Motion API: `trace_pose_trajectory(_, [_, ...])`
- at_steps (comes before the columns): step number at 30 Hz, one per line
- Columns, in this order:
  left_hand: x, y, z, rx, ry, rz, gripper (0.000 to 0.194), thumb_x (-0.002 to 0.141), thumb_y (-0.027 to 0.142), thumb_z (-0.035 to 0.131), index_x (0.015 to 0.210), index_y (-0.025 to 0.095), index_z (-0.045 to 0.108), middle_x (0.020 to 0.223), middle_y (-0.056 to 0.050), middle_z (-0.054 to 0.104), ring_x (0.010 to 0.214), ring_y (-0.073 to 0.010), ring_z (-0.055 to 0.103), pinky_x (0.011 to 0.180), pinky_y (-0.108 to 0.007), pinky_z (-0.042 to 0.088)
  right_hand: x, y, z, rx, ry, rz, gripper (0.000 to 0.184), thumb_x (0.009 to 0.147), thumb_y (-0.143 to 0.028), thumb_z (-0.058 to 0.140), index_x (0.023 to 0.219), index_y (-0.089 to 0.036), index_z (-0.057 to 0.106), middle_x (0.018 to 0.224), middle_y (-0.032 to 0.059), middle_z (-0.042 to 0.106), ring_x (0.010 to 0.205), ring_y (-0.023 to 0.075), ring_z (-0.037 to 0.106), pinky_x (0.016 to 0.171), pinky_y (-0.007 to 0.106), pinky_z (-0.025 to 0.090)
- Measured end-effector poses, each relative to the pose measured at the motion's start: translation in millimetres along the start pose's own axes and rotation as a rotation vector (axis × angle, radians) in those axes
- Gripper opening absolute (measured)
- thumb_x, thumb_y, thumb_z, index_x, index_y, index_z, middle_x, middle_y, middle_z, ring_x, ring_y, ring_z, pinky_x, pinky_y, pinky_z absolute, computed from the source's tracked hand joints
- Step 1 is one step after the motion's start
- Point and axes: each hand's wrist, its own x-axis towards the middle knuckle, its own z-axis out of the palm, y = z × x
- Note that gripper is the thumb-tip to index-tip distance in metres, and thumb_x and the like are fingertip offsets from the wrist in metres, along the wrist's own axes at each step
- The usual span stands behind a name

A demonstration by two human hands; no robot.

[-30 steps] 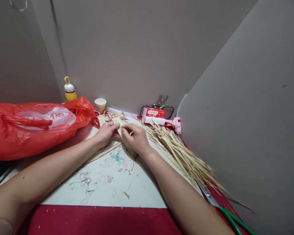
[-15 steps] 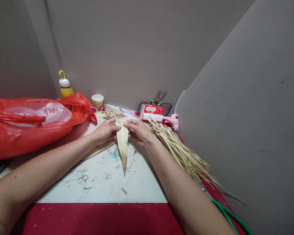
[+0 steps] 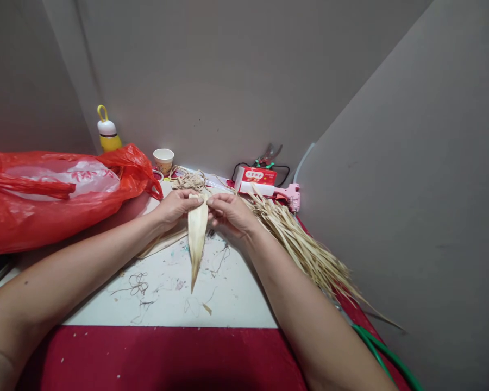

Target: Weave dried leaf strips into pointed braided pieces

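Observation:
A pale dried corn husk (image 3: pixel 198 231) hangs over the white board, its broad end up and its brown pointed tip toward me. My left hand (image 3: pixel 178 208) pinches the top left edge between thumb and fingers. At the top right edge, the thumb and fingertips of my right hand (image 3: pixel 230 213) are closed on the same husk; the lower fingers curl beneath. More pale strips (image 3: pixel 163 243) lie under my left wrist. Just beyond my hands rests a tangle of beige cord (image 3: pixel 189 177).
A red plastic bag (image 3: pixel 65 217) fills the left side, near a yellow bottle (image 3: pixel 110 138) and paper cup (image 3: pixel 163 160). To the right lie a bundle of dry strips (image 3: pixel 301 244), a red box (image 3: pixel 255 176), pruning shears (image 3: pixel 268 157) and a pink tool (image 3: pixel 291 195). Thread scraps (image 3: pixel 136 285) lie on the board (image 3: pixel 167 312).
The husk's pointed tip has swung left and its top has shifted slightly. Both hands still hold it. The whole view has shifted a little.

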Motion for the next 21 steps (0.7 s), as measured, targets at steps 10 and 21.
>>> trace_pose_trajectory(10, [1.3, -2.4, -1.4, 0.055, -0.042, -0.044, 0.028, 0.059, 0.028, 0.082, 0.071, 0.013, 0.061, 0.064, -0.004, 0.068, 0.058, -0.0168, 0.063, 0.061, -0.029, 0.047, -1.4, 5.2, 6.9, -0.213, 0.105, -0.141, 0.02, 0.065, -0.03, 0.073, 0.065, -0.018, 0.057, 0.053, -0.0016, 0.059, 0.045, 0.0103, 0.055, 0.039, 0.019, 0.041])
trace_pose_trajectory(21, [-2.0, -4.7, -0.7, 0.233, -0.061, 0.11, 0.023, 0.066, 0.032, 0.074, 0.072, 0.015, 0.058, 0.058, 0.003, 0.056, 0.052, -0.0092, 0.049, 0.053, -0.021, 0.035, 4.1, 17.0, 5.3, -0.732, 0.207, -0.453, 0.01, 0.071, -0.022, 0.057, 0.061, -0.019, 0.055, 0.055, -0.0015, 0.057, 0.053, 0.0114, 0.05, 0.052, 0.023, 0.037])
